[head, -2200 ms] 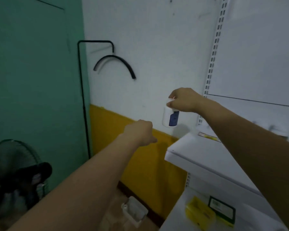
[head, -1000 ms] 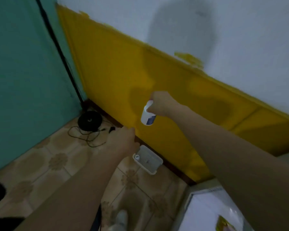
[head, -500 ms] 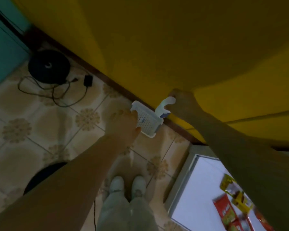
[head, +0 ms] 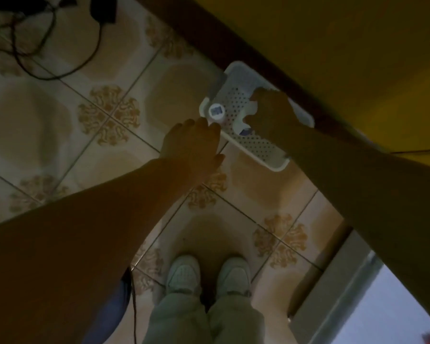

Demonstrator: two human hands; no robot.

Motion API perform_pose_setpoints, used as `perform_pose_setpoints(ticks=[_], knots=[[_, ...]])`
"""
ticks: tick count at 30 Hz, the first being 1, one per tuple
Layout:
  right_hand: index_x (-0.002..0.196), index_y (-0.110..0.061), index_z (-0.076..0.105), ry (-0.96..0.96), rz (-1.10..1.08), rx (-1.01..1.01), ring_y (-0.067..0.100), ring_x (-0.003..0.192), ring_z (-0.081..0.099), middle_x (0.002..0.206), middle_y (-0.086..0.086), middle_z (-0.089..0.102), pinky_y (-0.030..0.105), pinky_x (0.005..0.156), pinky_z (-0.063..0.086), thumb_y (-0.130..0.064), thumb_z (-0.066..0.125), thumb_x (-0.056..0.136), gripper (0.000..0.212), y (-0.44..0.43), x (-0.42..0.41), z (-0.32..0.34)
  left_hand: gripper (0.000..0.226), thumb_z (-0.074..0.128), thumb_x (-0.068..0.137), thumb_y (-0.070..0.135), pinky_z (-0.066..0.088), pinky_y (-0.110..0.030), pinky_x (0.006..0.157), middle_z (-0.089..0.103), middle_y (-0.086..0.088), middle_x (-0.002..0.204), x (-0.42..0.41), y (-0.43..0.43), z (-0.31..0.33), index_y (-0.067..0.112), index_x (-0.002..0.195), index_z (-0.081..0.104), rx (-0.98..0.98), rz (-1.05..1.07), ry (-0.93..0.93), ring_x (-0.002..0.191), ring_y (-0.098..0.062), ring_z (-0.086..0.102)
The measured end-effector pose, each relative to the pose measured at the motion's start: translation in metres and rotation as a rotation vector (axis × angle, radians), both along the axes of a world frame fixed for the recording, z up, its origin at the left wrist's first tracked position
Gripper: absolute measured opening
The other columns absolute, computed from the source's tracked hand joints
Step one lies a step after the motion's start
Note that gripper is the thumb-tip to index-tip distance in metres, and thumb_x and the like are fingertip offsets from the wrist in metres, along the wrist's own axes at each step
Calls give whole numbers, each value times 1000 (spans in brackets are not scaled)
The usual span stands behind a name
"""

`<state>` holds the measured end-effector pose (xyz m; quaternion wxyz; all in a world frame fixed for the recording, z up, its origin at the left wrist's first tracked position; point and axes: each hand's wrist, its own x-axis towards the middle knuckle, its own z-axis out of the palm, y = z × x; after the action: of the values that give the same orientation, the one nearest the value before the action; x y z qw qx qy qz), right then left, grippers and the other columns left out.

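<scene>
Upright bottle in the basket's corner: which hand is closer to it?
Left. The left hand has its fingertips at the basket rim, right beside the upright bottle. The right hand is farther along inside the basket, gripping a second bottle.

Two hands (head: 191, 142) (head: 271, 112), two white bottles (head: 216, 111) (head: 243, 125), one perforated basket (head: 258, 147), two shoes (head: 183, 274) (head: 235, 274), one cable (head: 60, 73).

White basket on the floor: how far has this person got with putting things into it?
Done: one white jar already stands at the left end of the basket. In hand: the right hand grips a second white container with a blue label, low inside the basket and not yet let go; the left hand is open at the near rim. Left: release it and pull both hands away.
</scene>
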<state>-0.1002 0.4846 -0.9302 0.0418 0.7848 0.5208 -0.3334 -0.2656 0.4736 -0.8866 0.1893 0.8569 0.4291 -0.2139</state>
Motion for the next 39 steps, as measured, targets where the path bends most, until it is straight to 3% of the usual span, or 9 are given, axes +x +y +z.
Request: perform_pose_setpoints(ticks=[8,15,20,23,28,34,39], knots=[[128,-3,47,21,3,47,31,118,51,131,20,50,39,96,45,-25,65,88,49,1,-12,-92,50,48,93,44,41,-36,80,50,-12,117,1,9,-66,8,127,43,13,-33,26,107,-29,50],[141,-3,32,15,40,-28,33,128,40,141,21,39,38,104,35,-37,56,93,64,-12,-6,-56,47,49,92,44,39,-35,77,51,-12,116,5,5,-33,8,121,45,10,-23,34,108,-30,50],[137,-1,37,-60,230,-43,30,125,44,127,15,48,35,91,36,-29,47,99,48,-11,12,72,49,48,92,46,41,-33,80,50,-10,117,6,-3,70,10,125,43,20,9,12,108,-26,50],[135,-3,40,-101,331,-48,29,123,46,134,17,47,34,99,35,-30,46,100,44,-3,16,168,47,45,94,46,40,-31,81,49,-8,121,3,-16,154,12,127,41,60,-29,5,108,-24,50],[137,-1,38,-105,345,39,34,118,48,137,20,44,42,96,42,-33,52,97,53,15,7,344,45,45,95,43,41,-31,82,52,-6,119,5,-16,304,14,129,41,182,-20,-67,106,-22,51],[137,-7,37,-153,311,202,32,106,54,134,16,45,36,72,41,-29,51,98,47,7,-6,558,34,46,95,43,41,-33,76,51,-7,113,6,-12,496,16,115,46,357,26,-94,102,-25,52],[138,-8,39,-237,248,351,31,109,55,134,15,47,37,77,47,-30,52,97,49,-35,-4,736,37,50,94,38,47,-36,71,51,-8,105,-13,-39,651,13,120,47,467,61,-152,93,-26,52]])
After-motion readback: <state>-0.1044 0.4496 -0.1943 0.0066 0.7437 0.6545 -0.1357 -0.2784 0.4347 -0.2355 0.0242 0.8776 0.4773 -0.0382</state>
